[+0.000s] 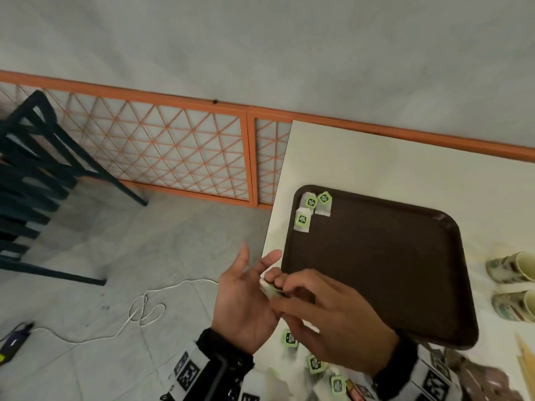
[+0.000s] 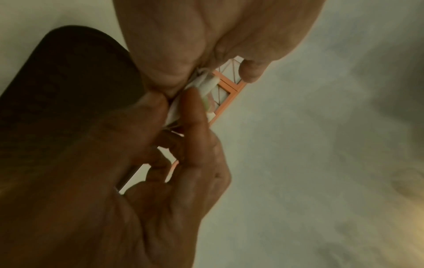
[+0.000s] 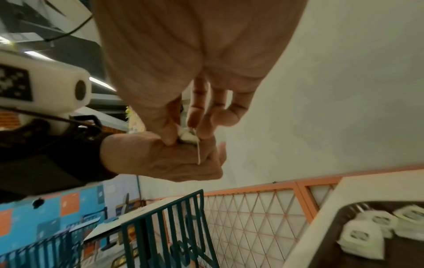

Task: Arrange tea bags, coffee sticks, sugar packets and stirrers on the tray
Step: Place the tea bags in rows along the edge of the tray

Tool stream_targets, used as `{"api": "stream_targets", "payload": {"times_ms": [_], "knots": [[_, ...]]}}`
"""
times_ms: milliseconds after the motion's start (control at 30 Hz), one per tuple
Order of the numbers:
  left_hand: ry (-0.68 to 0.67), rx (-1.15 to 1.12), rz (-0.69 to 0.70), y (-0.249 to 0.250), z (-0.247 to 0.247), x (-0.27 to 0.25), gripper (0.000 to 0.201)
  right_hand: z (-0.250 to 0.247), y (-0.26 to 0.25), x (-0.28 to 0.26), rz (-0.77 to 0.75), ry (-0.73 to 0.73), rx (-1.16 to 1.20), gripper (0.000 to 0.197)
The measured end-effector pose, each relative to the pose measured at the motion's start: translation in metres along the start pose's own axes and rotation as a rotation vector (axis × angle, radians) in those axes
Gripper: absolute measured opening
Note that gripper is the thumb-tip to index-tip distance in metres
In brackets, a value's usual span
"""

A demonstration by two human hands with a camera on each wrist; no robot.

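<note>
A brown tray [image 1: 376,270] lies on the white table [image 1: 376,160]. Three tea bags [image 1: 303,220] with green tags sit in its far left corner; the right wrist view shows the tea bags [image 3: 358,237] too. My right hand [image 1: 282,296] pinches a folded tea bag [image 1: 267,286] between thumb and fingers, just off the tray's near left corner. My left hand [image 1: 246,290] is palm up with fingers nearly straight, and the bag rests against it. Both wrist views show the pinched tea bag [image 2: 205,82] [image 3: 187,135] between the two hands.
Loose tea bags [image 1: 289,339] and packets lie on the table below my hands. Two paper cups [image 1: 512,269] lie right of the tray, with wooden stirrers [image 1: 524,369] nearer me. Left of the table are an orange lattice panel [image 1: 162,146], a dark chair frame [image 1: 34,175] and a floor cable [image 1: 139,314].
</note>
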State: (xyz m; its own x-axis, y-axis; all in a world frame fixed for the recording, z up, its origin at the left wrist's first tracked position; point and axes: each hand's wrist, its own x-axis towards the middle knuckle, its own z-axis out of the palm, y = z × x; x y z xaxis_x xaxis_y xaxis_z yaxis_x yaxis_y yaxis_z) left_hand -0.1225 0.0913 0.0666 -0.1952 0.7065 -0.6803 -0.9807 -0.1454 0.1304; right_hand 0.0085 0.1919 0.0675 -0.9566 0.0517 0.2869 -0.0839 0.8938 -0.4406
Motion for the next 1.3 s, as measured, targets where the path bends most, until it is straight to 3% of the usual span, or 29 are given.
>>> {"api": "stream_targets", "payload": {"times_ms": [67,233,333,433,533,633,733,900,1133,1300], "knots": [[-0.016,0.048,-0.008,-0.005,0.005,-0.004,0.055,-0.001,0.002,-0.009,0.09,0.098,0.12,0.011],[-0.077,0.26,-0.056,-0.02,0.009,-0.009,0.059,-0.022,-0.005,-0.022,0.675,0.258,0.571,0.005],[-0.101,0.375,-0.069,-0.03,0.011,-0.012,0.057,-0.028,-0.007,-0.031,0.796,0.257,0.714,0.006],[-0.144,0.611,0.025,-0.039,0.009,-0.014,0.04,-0.037,-0.005,-0.037,0.873,0.267,0.812,0.008],[-0.117,0.745,0.114,-0.047,0.007,-0.012,0.022,-0.045,-0.008,-0.04,0.91,0.285,0.825,0.011],[-0.05,0.772,0.165,-0.051,0.006,-0.01,0.018,-0.045,-0.015,-0.042,0.947,0.227,0.777,0.022],[-0.044,0.718,0.139,-0.056,0.006,-0.01,0.022,-0.04,-0.015,-0.046,0.96,0.209,0.615,0.011],[-0.059,0.603,0.069,-0.056,0.005,-0.013,0.023,-0.046,-0.009,-0.048,0.878,0.241,0.616,0.006],[-0.15,0.862,0.178,-0.053,-0.001,-0.015,0.019,-0.052,-0.008,-0.047,0.909,0.182,0.833,0.015],[-0.192,0.921,0.138,-0.052,0.0,-0.015,0.035,-0.057,-0.007,-0.045,0.893,0.225,0.978,0.015]]}}
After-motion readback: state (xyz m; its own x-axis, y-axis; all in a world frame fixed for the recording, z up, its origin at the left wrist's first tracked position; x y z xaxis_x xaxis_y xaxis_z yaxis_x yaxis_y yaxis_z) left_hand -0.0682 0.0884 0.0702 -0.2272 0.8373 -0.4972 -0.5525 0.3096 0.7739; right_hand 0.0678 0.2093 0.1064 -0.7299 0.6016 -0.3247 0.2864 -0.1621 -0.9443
